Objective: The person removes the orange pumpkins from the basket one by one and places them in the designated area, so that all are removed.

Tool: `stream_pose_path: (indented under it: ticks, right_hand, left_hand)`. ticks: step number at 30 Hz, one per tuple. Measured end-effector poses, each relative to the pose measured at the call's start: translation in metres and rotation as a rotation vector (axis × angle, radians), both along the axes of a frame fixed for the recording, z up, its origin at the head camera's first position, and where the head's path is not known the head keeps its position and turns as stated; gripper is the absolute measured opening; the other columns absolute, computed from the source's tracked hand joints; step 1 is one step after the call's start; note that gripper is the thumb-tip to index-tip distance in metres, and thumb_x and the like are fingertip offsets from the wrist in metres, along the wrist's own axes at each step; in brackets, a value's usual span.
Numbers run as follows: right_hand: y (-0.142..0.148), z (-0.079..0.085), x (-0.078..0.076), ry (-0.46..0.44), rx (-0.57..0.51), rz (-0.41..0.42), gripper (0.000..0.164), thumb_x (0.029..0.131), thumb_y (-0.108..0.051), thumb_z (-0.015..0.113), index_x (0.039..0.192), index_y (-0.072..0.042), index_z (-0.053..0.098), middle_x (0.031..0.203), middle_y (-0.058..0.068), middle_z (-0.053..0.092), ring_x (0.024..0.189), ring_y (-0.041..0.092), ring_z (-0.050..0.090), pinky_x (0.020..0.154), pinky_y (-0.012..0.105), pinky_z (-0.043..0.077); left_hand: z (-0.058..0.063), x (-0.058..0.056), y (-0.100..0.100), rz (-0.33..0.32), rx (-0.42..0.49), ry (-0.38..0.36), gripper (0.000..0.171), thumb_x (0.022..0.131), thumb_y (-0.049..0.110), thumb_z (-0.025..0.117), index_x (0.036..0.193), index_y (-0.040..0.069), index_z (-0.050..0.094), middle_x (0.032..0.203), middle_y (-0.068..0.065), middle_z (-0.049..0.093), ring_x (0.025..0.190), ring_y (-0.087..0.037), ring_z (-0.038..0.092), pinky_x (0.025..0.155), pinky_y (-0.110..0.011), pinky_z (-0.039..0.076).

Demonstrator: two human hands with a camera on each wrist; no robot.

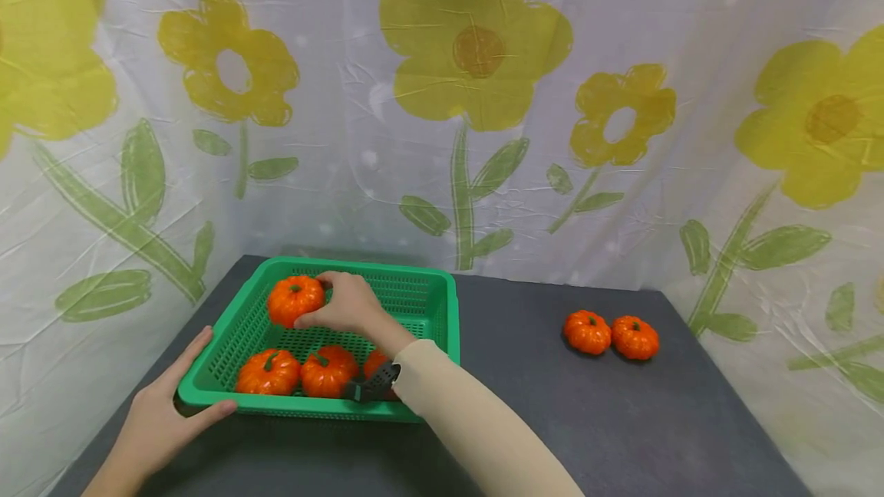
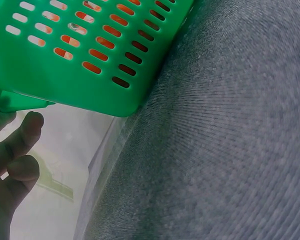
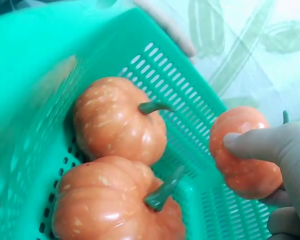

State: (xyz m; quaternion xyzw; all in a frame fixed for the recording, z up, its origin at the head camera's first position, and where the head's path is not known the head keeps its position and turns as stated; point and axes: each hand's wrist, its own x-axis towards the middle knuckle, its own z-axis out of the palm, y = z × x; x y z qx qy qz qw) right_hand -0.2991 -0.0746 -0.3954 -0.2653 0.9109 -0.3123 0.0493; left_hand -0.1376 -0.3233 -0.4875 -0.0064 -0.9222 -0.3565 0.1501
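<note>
In the head view, my right hand point(image 1: 348, 305) pinches a small orange pumpkin point(image 1: 295, 301) between thumb and fingers, inside the far left part of a green basket point(image 1: 447, 313). The right wrist view shows the thumb pressed on the side of that pumpkin point(image 3: 240, 150). Below it, a row of pumpkins point(image 1: 269, 372) lies along the basket's near side, one partly hidden by my right wrist. My left hand point(image 1: 160, 413) is at the basket's near left corner, thumb and fingers spread along the rim. From the left wrist, its fingers point(image 2: 24, 135) appear just under the rim.
Two more pumpkins point(image 1: 587, 332) sit side by side on the right of the dark grey table point(image 1: 525, 390). A white curtain point(image 1: 331, 198) painted with yellow flowers hangs behind the table and along both sides. A dark band point(image 1: 374, 383) circles my right wrist.
</note>
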Motion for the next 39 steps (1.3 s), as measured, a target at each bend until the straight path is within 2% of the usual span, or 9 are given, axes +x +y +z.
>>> stream_pose_path:
  ticks: [8, 18, 22, 24, 25, 28, 30, 35, 39]
  right_hand:
    - [0.015, 0.015, 0.003, -0.007, -0.092, -0.024, 0.077, 0.082, -0.048, 0.091, 0.147, -0.018, 0.063, 0.134, -0.004, 0.07, 0.116, 0.015, 0.066, 0.091, 0.028, 0.057]
    - [0.052, 0.03, 0.013, 0.013, -0.187, -0.03, 0.078, 0.084, -0.047, 0.09, 0.15, -0.016, 0.061, 0.138, 0.001, 0.069, 0.121, 0.02, 0.066, 0.094, 0.032, 0.057]
    - [0.067, 0.03, 0.015, 0.02, -0.23, -0.023, 0.076, 0.085, -0.046, 0.089, 0.149, -0.016, 0.061, 0.141, 0.001, 0.068, 0.129, 0.025, 0.063, 0.098, 0.038, 0.058]
    - [0.074, 0.03, 0.017, 0.028, -0.245, -0.024, 0.075, 0.085, -0.045, 0.09, 0.148, -0.017, 0.062, 0.141, 0.0, 0.068, 0.131, 0.024, 0.063, 0.1, 0.041, 0.057]
    - [0.077, 0.03, 0.018, 0.036, -0.253, -0.023, 0.074, 0.085, -0.045, 0.09, 0.148, -0.017, 0.063, 0.141, 0.0, 0.068, 0.131, 0.024, 0.062, 0.101, 0.042, 0.057]
    - [0.087, 0.03, 0.023, 0.054, -0.256, -0.031, 0.073, 0.085, -0.045, 0.09, 0.147, -0.018, 0.063, 0.141, -0.001, 0.068, 0.131, 0.022, 0.062, 0.103, 0.045, 0.056]
    - [0.093, 0.031, 0.027, 0.06, -0.265, -0.04, 0.074, 0.084, -0.044, 0.09, 0.148, -0.017, 0.063, 0.142, -0.001, 0.068, 0.132, 0.022, 0.062, 0.105, 0.048, 0.055]
    - [0.112, 0.03, 0.037, 0.059, -0.314, -0.056, 0.074, 0.084, -0.04, 0.09, 0.149, -0.017, 0.062, 0.141, 0.0, 0.068, 0.132, 0.024, 0.062, 0.106, 0.051, 0.054]
    - [0.13, 0.027, 0.045, 0.086, -0.326, -0.072, 0.072, 0.085, -0.041, 0.089, 0.148, -0.017, 0.063, 0.139, 0.001, 0.07, 0.127, 0.024, 0.064, 0.099, 0.048, 0.057]
  left_hand:
    - [-0.001, 0.001, 0.0, 0.006, -0.008, 0.008, 0.11, 0.087, 0.035, 0.089, 0.172, 0.033, 0.019, 0.166, -0.027, 0.035, 0.129, -0.056, 0.051, 0.088, -0.075, 0.045]
    - [-0.002, 0.001, 0.001, 0.009, -0.009, 0.012, 0.111, 0.086, 0.035, 0.089, 0.172, 0.033, 0.019, 0.164, -0.028, 0.038, 0.129, -0.058, 0.05, 0.087, -0.076, 0.044]
    - [-0.003, 0.001, 0.001, 0.013, -0.01, 0.034, 0.11, 0.086, 0.035, 0.09, 0.171, 0.035, 0.02, 0.171, 0.012, 0.026, 0.13, -0.058, 0.051, 0.088, -0.076, 0.045]
    - [-0.003, 0.001, 0.001, 0.014, -0.011, 0.035, 0.11, 0.086, 0.035, 0.089, 0.171, 0.035, 0.021, 0.169, 0.018, 0.023, 0.13, -0.058, 0.051, 0.088, -0.076, 0.044]
    - [-0.003, 0.002, 0.001, 0.014, -0.011, 0.032, 0.11, 0.086, 0.035, 0.089, 0.171, 0.035, 0.02, 0.17, 0.017, 0.023, 0.13, -0.059, 0.05, 0.088, -0.077, 0.044]
    - [-0.001, 0.001, 0.001, 0.012, -0.016, 0.02, 0.11, 0.087, 0.035, 0.089, 0.172, 0.034, 0.019, 0.171, -0.016, 0.031, 0.13, -0.06, 0.05, 0.087, -0.077, 0.044]
    - [0.0, 0.001, 0.002, 0.011, -0.015, 0.015, 0.11, 0.087, 0.035, 0.089, 0.172, 0.033, 0.019, 0.166, -0.027, 0.036, 0.13, -0.059, 0.05, 0.087, -0.077, 0.044]
    - [0.001, 0.001, 0.002, 0.009, -0.015, 0.013, 0.111, 0.087, 0.035, 0.089, 0.172, 0.032, 0.018, 0.165, -0.028, 0.037, 0.13, -0.059, 0.05, 0.087, -0.077, 0.044]
    - [0.001, 0.001, 0.002, 0.007, -0.018, 0.008, 0.11, 0.087, 0.035, 0.088, 0.172, 0.031, 0.018, 0.166, -0.028, 0.036, 0.13, -0.06, 0.05, 0.087, -0.077, 0.044]
